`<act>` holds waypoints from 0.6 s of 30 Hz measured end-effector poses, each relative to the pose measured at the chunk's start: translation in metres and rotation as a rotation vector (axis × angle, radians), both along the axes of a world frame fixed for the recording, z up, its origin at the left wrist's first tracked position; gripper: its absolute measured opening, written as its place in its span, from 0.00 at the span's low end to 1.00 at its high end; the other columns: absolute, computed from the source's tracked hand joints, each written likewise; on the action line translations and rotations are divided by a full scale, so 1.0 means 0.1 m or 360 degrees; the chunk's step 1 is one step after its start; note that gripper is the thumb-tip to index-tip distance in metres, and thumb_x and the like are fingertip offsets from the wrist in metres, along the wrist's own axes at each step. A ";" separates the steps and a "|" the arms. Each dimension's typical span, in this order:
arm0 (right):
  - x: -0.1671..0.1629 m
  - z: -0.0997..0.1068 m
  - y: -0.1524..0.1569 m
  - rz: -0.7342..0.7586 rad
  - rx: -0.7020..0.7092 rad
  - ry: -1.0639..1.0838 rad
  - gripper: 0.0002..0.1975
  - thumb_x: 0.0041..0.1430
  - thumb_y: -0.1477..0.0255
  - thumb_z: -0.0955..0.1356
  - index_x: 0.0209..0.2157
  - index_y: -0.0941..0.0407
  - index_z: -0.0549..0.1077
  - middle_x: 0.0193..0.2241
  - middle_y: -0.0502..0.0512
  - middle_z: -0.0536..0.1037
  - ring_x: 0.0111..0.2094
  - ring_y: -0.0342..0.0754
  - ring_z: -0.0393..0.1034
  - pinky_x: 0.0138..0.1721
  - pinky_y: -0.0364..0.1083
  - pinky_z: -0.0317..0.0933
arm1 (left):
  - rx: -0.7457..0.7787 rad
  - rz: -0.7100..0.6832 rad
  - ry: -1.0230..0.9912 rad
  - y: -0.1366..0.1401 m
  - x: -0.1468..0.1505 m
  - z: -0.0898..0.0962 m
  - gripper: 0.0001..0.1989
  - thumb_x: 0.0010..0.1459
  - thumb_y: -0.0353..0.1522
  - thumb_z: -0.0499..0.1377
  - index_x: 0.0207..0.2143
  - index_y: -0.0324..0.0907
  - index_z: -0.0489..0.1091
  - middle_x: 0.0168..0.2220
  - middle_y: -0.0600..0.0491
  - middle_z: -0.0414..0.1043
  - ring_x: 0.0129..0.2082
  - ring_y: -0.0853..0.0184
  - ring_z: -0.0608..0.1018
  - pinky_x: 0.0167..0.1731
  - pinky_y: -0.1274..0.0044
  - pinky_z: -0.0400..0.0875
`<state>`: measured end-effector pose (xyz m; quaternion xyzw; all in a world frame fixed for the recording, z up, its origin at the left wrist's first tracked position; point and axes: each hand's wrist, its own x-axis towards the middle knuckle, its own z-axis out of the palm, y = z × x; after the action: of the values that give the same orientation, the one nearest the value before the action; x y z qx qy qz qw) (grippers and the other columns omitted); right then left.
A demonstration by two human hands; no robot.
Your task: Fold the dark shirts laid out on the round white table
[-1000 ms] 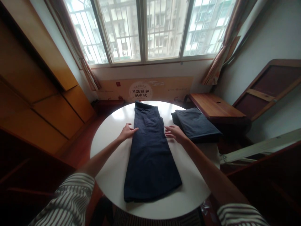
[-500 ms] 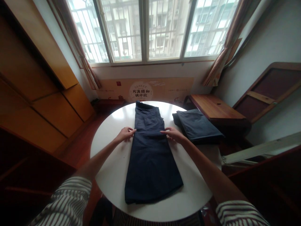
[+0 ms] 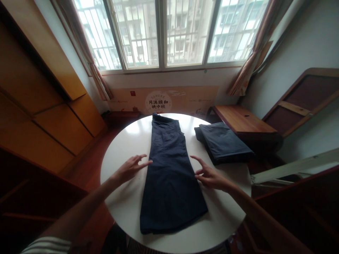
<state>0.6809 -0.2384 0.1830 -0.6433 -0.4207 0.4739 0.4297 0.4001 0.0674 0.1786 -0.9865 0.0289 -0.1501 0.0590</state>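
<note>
A dark navy pair of trousers (image 3: 171, 183), folded lengthwise, lies flat on the white round table (image 3: 124, 144). Its waistband points to the window and its wider hem end lies nearest me. My left hand (image 3: 134, 165) is at the left edge of the trousers, thumb and fingers apart, the thumb tip at the cloth. On the other side, my right hand (image 3: 209, 174) has its fingers spread, with a fingertip close to the right edge. Neither hand holds anything. Whether the fingertips press on the cloth is hard to tell.
A folded dark garment stack (image 3: 225, 143) sits at the table's right side. Beyond it stands a low wooden table (image 3: 245, 120). Wooden cabinets (image 3: 66, 123) line the left, and a barred window (image 3: 161, 35) is ahead. A pale metal frame (image 3: 291, 165) juts in from the right.
Both hands have let go of the trousers' edges, opened, and come nearer to me along the sides. The trousers lie almost as before, with the cloth's middle smoother.
</note>
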 end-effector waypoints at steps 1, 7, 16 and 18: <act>-0.03 0.00 -0.08 0.0094 0.0034 -0.0049 0.39 0.59 0.66 0.68 0.68 0.51 0.51 0.25 0.45 0.70 0.16 0.37 0.56 0.16 0.37 0.50 | 0.0130 -0.0215 0.0038 -0.01 -0.07 -0.01 0.31 0.64 0.19 0.50 0.64 0.53 0.60 0.61 0.45 0.66 0.50 0.62 0.76 0.50 0.68 0.72; -0.07 0.01 -0.10 0.0446 0.0341 -0.1145 0.25 0.60 0.79 0.61 0.58 0.55 0.71 0.28 0.52 0.75 0.23 0.40 0.64 0.26 0.39 0.57 | 0.0298 -0.0811 0.0204 -0.21 0.02 0.15 0.28 0.66 0.21 0.50 0.64 0.51 0.60 0.65 0.48 0.63 0.61 0.61 0.69 0.62 0.64 0.64; -0.27 -0.02 -0.20 0.0595 0.1075 -0.2112 0.12 0.63 0.78 0.62 0.38 0.55 0.77 0.36 0.59 0.76 0.36 0.50 0.69 0.41 0.51 0.64 | -0.0681 -0.1023 0.0116 -0.63 0.01 0.06 0.15 0.67 0.24 0.50 0.53 0.35 0.70 0.50 0.39 0.77 0.54 0.60 0.77 0.55 0.71 0.72; -0.37 0.06 -0.31 0.0650 0.1147 -0.1847 0.11 0.63 0.76 0.62 0.38 0.54 0.76 0.39 0.59 0.77 0.42 0.51 0.70 0.48 0.54 0.63 | -0.1063 -0.0896 0.0165 -0.74 -0.13 0.11 0.14 0.67 0.26 0.51 0.52 0.36 0.71 0.47 0.41 0.79 0.49 0.61 0.80 0.50 0.75 0.75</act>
<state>0.6443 -0.2699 0.1885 -0.5181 -0.8241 -0.0426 0.2249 0.3873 -0.0069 0.1899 -0.9113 0.2494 -0.1118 -0.3080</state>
